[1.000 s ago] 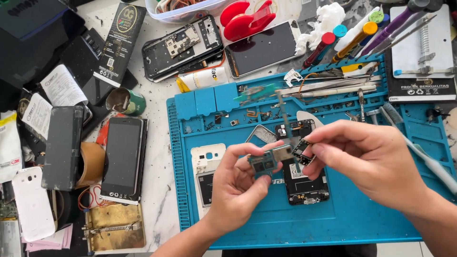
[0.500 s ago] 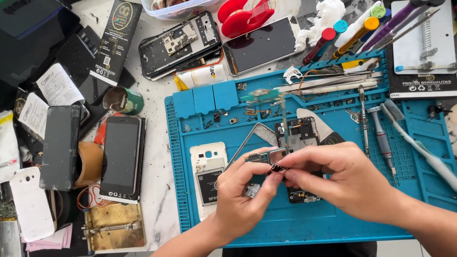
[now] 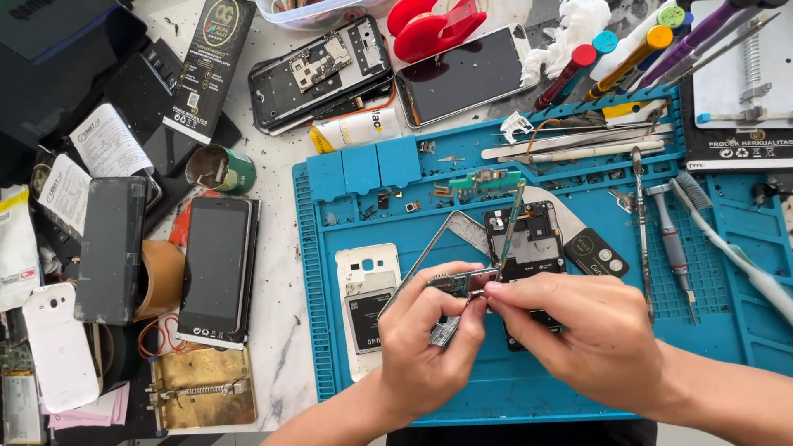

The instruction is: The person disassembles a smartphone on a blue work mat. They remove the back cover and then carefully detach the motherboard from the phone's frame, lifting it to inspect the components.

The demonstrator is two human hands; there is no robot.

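Observation:
My left hand (image 3: 429, 343) pinches a small phone circuit board (image 3: 456, 285) over the blue repair mat (image 3: 578, 396). My right hand (image 3: 578, 330) meets it from the right, fingertips closed on the board's right end. Just behind the hands lies an opened black phone body (image 3: 522, 235) with a thin flex cable (image 3: 514, 211) standing up from it. A silver phone frame (image 3: 442, 235) leans beside it. A white back cover with a battery (image 3: 368, 301) lies left of my left hand on the mat.
Screwdrivers (image 3: 628, 54), tweezers (image 3: 578, 144) and a brush (image 3: 727, 239) lie along the mat's top and right. Left of the mat are a black phone (image 3: 213, 268), a white phone shell (image 3: 58, 347), a brass clamp jig (image 3: 202, 388) and a green tin (image 3: 221, 169). More phones (image 3: 462, 74) lie at the back.
My hands have come lower and closer together with the small board. The right fingertips now close on the board's right end instead of hovering apart from it.

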